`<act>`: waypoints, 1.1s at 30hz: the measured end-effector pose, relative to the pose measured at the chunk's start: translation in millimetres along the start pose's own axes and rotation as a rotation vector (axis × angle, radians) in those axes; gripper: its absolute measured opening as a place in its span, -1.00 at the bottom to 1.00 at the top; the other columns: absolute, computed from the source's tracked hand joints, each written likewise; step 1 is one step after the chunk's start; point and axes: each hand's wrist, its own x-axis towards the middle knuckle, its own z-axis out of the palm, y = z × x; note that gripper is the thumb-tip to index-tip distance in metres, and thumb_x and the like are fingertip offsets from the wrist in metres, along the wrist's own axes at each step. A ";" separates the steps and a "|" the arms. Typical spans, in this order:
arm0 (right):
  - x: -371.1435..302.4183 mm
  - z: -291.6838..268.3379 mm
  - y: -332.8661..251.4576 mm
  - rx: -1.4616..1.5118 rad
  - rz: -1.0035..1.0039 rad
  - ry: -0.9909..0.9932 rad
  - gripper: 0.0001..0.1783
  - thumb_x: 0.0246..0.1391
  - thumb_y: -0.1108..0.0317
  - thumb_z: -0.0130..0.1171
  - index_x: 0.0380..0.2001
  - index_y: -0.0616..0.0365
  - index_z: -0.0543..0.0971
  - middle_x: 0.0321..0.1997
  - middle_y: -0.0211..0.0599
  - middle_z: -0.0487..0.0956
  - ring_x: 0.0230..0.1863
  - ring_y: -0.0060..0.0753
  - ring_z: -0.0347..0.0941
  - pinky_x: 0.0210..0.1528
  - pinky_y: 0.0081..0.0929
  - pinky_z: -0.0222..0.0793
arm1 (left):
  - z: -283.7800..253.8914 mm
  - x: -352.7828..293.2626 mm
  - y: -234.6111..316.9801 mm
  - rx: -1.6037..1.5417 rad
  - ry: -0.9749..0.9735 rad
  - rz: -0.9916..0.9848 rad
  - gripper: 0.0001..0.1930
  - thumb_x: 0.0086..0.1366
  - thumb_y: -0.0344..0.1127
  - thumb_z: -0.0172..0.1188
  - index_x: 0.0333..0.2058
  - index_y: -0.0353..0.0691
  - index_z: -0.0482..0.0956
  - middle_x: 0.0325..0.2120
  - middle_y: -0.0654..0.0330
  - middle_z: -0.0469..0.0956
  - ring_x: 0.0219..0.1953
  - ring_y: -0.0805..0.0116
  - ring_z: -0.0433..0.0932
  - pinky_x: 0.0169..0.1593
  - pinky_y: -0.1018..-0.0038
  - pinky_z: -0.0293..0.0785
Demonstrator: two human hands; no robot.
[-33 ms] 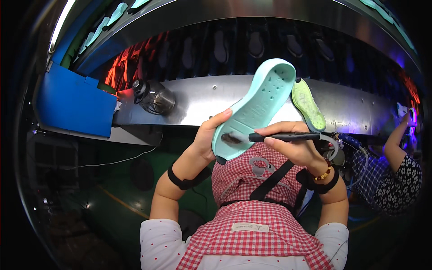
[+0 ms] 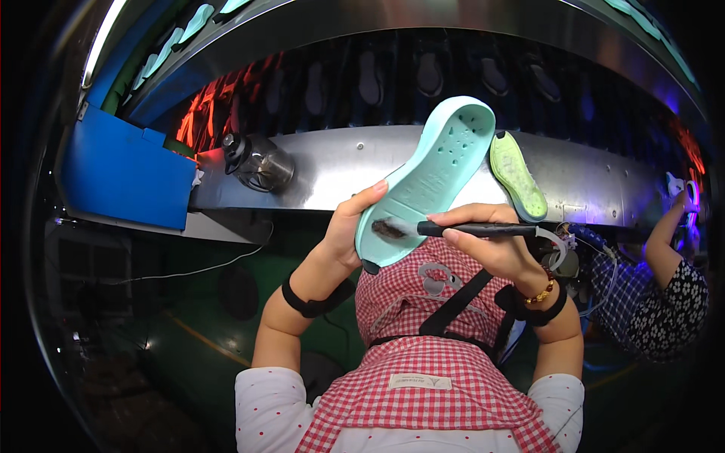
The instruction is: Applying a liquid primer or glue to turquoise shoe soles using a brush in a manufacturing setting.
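A turquoise shoe sole (image 2: 432,177) is tilted up in front of me, its hollow inner side facing me. My left hand (image 2: 349,225) grips its lower left edge, with the thumb over the rim. In my right hand (image 2: 492,245) is a black-handled brush (image 2: 483,229) with a pale tube curving from its rear end. Dark-tipped bristles touch the inside of the sole's lower end. A smaller light-green sole (image 2: 518,177) with a dark rim lies on the metal ledge (image 2: 332,155), just right of the turquoise one.
A clear jar (image 2: 266,167) with a black top stands on the ledge at left, near a blue box (image 2: 124,170). Beyond the ledge, dark soles (image 2: 371,79) sit in a row under a metal hood. Another person's arm (image 2: 663,234) is at far right.
The turquoise sole has shifted very slightly up and left in my left hand. The brush's bristles look more spread against the sole; both grips are unchanged.
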 end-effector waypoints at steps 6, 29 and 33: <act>-2.4 -0.6 15.9 -0.009 0.021 0.143 -0.78 -0.06 0.53 0.07 -0.27 0.33 0.53 -0.32 -0.17 0.56 -0.36 -0.56 0.45 -0.28 -0.68 0.35 | -15.4 3.7 -6.0 -0.090 0.022 0.046 -0.55 0.22 -0.21 -0.13 -0.01 -0.42 0.24 -0.13 -0.09 0.42 -0.13 0.15 0.48 -0.04 0.28 0.41; -0.4 22.9 27.1 -0.406 -0.250 0.202 -0.63 -0.19 0.45 0.16 -0.23 0.37 0.49 -0.39 0.02 0.53 -0.51 -0.18 0.43 -0.40 -0.47 0.34 | -15.0 23.0 -15.7 -0.048 0.178 0.104 -0.55 0.25 -0.16 -0.16 0.03 -0.34 0.20 -0.16 0.01 0.43 -0.19 0.26 0.50 -0.11 0.37 0.48; -18.9 -3.9 15.5 0.106 -0.196 0.215 -0.69 0.11 0.39 -0.14 -0.28 0.41 0.51 -0.31 0.00 0.54 -0.29 -0.30 0.48 -0.17 -0.46 0.35 | 9.7 19.4 25.5 0.162 0.044 0.239 -0.50 0.25 -0.11 -0.24 0.06 -0.35 0.15 -0.14 -0.06 0.40 -0.20 0.15 0.50 -0.13 0.28 0.46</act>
